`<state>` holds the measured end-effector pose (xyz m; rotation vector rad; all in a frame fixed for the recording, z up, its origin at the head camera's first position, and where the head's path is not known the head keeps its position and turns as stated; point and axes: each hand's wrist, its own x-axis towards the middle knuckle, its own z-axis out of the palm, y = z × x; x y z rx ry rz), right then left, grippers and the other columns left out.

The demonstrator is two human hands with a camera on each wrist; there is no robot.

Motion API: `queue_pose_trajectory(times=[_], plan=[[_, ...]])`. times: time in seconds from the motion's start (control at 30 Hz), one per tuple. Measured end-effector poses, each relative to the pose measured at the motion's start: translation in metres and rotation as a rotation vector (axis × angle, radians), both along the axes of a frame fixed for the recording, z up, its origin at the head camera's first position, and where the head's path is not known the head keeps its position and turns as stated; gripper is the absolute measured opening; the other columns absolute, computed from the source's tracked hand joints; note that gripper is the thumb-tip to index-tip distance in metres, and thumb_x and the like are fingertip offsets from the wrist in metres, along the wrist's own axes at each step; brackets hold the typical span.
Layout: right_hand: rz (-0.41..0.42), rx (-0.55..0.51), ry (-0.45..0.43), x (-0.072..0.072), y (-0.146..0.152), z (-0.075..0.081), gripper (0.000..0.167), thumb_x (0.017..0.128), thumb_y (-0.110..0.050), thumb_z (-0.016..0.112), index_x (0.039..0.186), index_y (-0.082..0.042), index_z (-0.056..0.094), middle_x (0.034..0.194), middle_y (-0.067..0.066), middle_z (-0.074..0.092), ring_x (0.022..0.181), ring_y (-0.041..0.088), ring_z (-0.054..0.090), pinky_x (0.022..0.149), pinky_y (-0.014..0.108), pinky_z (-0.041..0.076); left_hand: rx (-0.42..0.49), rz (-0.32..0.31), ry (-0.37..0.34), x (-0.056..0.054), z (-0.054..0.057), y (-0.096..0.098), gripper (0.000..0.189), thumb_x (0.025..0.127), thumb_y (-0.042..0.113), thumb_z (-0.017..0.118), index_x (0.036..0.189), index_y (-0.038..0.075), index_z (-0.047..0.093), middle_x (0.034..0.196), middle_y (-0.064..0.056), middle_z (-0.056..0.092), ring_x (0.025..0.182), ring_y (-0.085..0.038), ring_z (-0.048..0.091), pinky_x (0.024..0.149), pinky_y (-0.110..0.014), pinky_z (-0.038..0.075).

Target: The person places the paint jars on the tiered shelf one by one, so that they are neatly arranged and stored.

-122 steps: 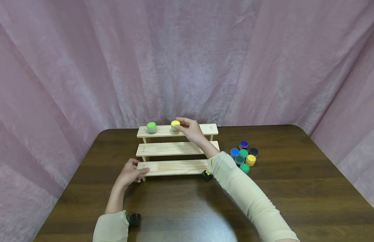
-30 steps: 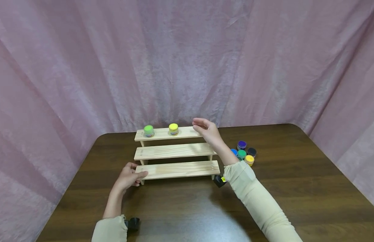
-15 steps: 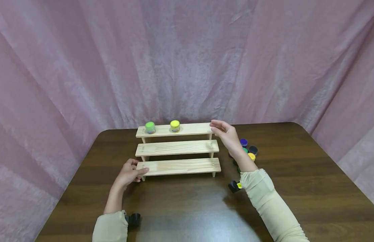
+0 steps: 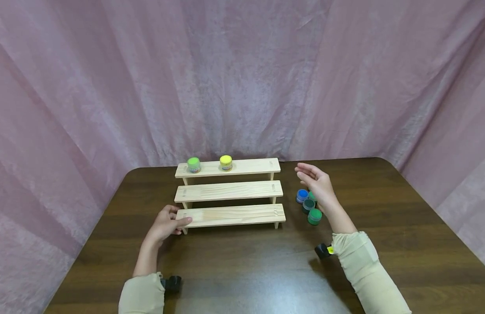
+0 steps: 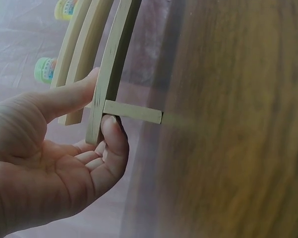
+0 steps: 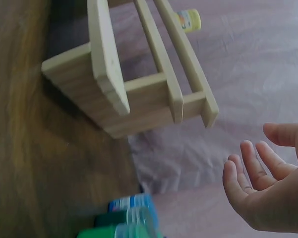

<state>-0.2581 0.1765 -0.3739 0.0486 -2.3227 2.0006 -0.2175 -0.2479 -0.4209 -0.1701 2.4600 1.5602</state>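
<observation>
The left end of the lowest shelf (image 4: 234, 216) is gripped by the left hand (image 4: 164, 224), with the thumb laid along the upper side and the fingers curled underneath, beside a short leg (image 5: 134, 112). The right hand (image 4: 318, 184) is held in the air to the right of the wooden rack (image 4: 228, 192), its thumb and slightly bent fingers parted, and nothing is grasped by it.

Near the right hand, a blue jar (image 4: 302, 196), a dark green jar (image 4: 308, 206) and a bright green jar (image 4: 315, 216) are grouped closely on the tabletop (image 4: 242, 270); another green jar (image 4: 312, 196) is partly covered by the hand.

On the rack's highest shelf (image 4: 254, 166), a light green jar (image 4: 193, 165) is placed upright near the left end, and a yellow jar (image 4: 226, 163) is set upright to its right, apart from it. Behind everything, a pink curtain (image 4: 242, 87) is hung in folds.
</observation>
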Motion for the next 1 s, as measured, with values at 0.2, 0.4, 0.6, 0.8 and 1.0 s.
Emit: queue_pose_trajectory(times=[0.2, 0.4, 0.6, 0.8, 1.0], plan=[[-0.008, -0.022, -0.010, 0.008, 0.017, -0.003, 0.047, 0.099, -0.022, 0.056, 0.140, -0.001, 0.047, 0.106, -0.022, 0.063, 0.098, -0.010, 0.058, 0.086, 0.012, 0.051, 0.023, -0.014, 0.015, 0.002, 0.000, -0.003, 0.065, 0.091, 0.013, 0.068, 0.138, -0.013, 0.030, 0.096, -0.013, 0.059, 0.068, -0.012, 0.056, 0.063, -0.024, 0.054], [-0.026, -0.024, -0.021, 0.014, 0.035, -0.007, 0.046, 0.099, -0.022, 0.056, 0.139, -0.002, 0.048, 0.101, -0.028, 0.062, 0.097, -0.011, 0.059, 0.085, 0.011, 0.051, 0.037, 0.016, 0.027, 0.007, -0.001, -0.003, 0.069, 0.091, 0.008, 0.067, 0.144, -0.015, 0.028, 0.102, -0.020, 0.063, 0.070, -0.010, 0.059, 0.063, -0.024, 0.055], [-0.066, -0.026, -0.027, 0.020, 0.049, -0.015, 0.043, 0.098, -0.023, 0.058, 0.136, -0.002, 0.050, 0.098, -0.029, 0.063, 0.095, -0.012, 0.059, 0.086, 0.013, 0.051, 0.011, 0.049, 0.062, 0.013, 0.000, 0.001, 0.068, 0.091, 0.006, 0.065, 0.144, -0.016, 0.030, 0.123, -0.034, 0.056, 0.076, -0.005, 0.060, 0.066, -0.023, 0.055], [-0.091, -0.003, -0.046, 0.027, 0.064, -0.029, 0.036, 0.099, -0.023, 0.057, 0.131, -0.007, 0.054, 0.096, -0.031, 0.063, 0.097, -0.011, 0.059, 0.083, 0.011, 0.051, 0.015, 0.047, 0.063, 0.018, 0.000, 0.002, 0.061, 0.093, 0.004, 0.061, 0.144, -0.015, 0.032, 0.135, -0.037, 0.049, 0.085, -0.006, 0.062, 0.072, -0.022, 0.055], [-0.140, 0.034, -0.078, 0.027, 0.072, -0.039, 0.043, 0.098, -0.020, 0.058, 0.136, 0.000, 0.051, 0.091, -0.034, 0.060, 0.092, -0.013, 0.058, 0.082, 0.011, 0.051, 0.006, 0.065, 0.069, 0.021, -0.003, 0.003, 0.056, 0.093, 0.001, 0.058, 0.143, -0.013, 0.036, 0.136, -0.036, 0.049, 0.095, -0.013, 0.064, 0.075, -0.022, 0.055]])
